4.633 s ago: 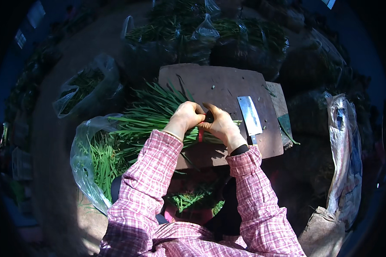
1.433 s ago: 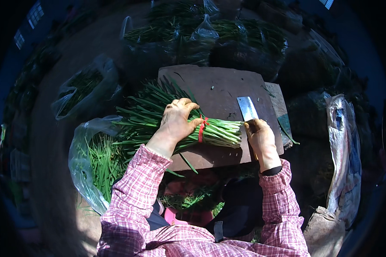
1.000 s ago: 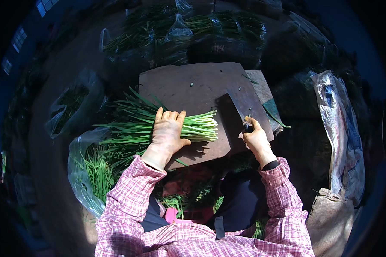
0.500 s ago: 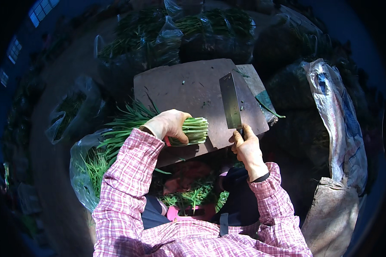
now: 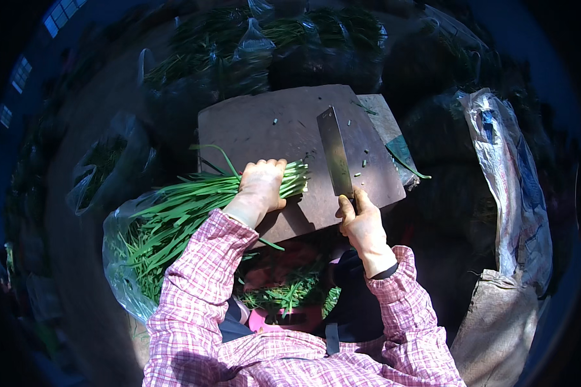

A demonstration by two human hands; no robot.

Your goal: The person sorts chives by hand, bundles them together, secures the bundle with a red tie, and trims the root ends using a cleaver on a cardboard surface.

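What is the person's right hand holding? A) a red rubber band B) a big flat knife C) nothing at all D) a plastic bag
B: the right hand is closed around the handle of a wide cleaver whose blade lies over the wooden board, while the left hand presses down on the bundle of green stalks.

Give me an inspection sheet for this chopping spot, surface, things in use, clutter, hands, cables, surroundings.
Surface: dark chopping board, sunlit, with small green offcuts.
Job's things: bunch of green chives across the board's left edge, cut ends on the board; cleaver upright beside those ends.
Clutter: loose greens below the board.
Hands: left hand presses the bunch; right hand has its grip on the cleaver handle.
Cables: nothing seen.
Surroundings: plastic bags of greens behind; a sack at right.
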